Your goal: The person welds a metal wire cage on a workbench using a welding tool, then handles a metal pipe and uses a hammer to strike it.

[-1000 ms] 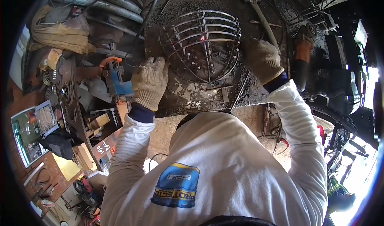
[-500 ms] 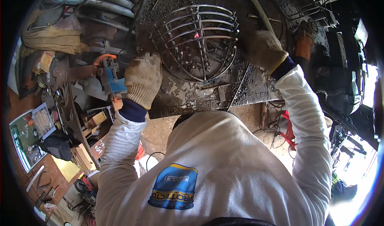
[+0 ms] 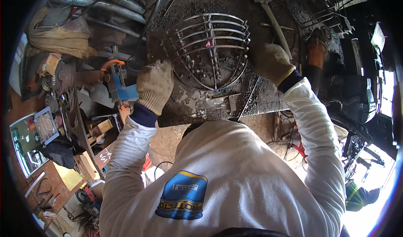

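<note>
A round, cage-like frame of welded metal rods lies on the dark workbench in front of me, with several curved bars across its far half. A small red glow shows on its middle bar. My left hand, in a knitted beige work glove, is closed beside the frame's left edge; its fingertips are hidden, so what it grips cannot be made out. Close to the frame's right side is my right hand, gloved likewise. Its fingers fall in dark shadow. A hammer lies just beyond that hand, its handle pointing toward it.
An orange angle grinder lies at the right of the workbench. Left of my left hand stands a blue and orange tool. Metal pipes and a tan cloth are at the far left. A red clamp hangs below the bench.
My right hand has shifted slightly left, closer to the rod frame. My left hand stays beside the frame. The whole view has moved a little; the frame keeps its place on the bench.
</note>
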Demonstrator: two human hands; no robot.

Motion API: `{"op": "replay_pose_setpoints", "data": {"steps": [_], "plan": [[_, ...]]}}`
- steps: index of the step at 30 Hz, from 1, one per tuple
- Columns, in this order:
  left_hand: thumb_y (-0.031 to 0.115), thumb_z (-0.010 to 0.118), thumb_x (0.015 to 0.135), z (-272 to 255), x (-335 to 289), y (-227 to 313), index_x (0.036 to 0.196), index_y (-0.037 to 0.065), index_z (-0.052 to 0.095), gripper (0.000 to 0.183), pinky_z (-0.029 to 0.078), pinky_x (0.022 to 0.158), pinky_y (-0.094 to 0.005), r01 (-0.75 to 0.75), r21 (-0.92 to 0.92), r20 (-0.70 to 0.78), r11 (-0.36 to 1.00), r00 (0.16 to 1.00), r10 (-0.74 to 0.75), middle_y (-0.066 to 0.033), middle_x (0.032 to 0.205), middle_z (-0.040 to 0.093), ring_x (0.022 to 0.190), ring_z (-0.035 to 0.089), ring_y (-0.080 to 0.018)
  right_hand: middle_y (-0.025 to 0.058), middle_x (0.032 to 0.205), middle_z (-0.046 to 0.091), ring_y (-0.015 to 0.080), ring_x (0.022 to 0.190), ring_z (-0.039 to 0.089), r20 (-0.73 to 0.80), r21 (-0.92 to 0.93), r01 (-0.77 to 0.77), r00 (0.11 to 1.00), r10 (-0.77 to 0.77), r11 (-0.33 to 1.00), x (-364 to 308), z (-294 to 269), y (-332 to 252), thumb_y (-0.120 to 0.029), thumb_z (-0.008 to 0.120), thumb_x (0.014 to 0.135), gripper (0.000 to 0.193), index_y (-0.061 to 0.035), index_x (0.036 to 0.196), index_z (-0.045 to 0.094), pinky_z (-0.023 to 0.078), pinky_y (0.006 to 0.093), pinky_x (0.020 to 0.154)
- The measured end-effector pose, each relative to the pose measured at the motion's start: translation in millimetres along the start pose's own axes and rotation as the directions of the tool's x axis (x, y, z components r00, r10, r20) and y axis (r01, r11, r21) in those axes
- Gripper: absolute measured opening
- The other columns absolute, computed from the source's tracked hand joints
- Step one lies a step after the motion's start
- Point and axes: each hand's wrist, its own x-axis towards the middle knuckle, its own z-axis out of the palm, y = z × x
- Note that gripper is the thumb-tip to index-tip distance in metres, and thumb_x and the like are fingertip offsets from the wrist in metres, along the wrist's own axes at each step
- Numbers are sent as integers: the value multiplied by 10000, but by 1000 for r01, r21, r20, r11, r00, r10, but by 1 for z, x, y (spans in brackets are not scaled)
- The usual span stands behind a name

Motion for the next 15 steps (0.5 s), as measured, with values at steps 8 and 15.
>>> {"op": "replay_pose_setpoints", "data": {"steps": [8, 15], "plan": [[277, 704, 982, 3, 2, 10, 1005, 100, 651, 187, 580, 644, -473, 216, -350, -56, 912, 966, -251, -151, 860, 713, 740, 715, -383, 200, 1043, 758, 379, 982, 736, -101, 213, -216, 965, 242, 953, -48, -23, -23, -337, 649, 1016, 321, -60, 1151, 739, 598, 443, 831], [299, 672, 1006, 22, -12, 21, 1102, 123, 682, 201, 569, 645, -516, 362, -432, 11, 826, 918, -397, -216, 875, 730, 756, 714, -432, 183, 1207, 748, 255, 1086, 722, -649, 703, -249, 159, 744, 666, -210, -7, -14, -101, 651, 1038, 303, 59, 1295, 661, 567, 371, 971]]}}
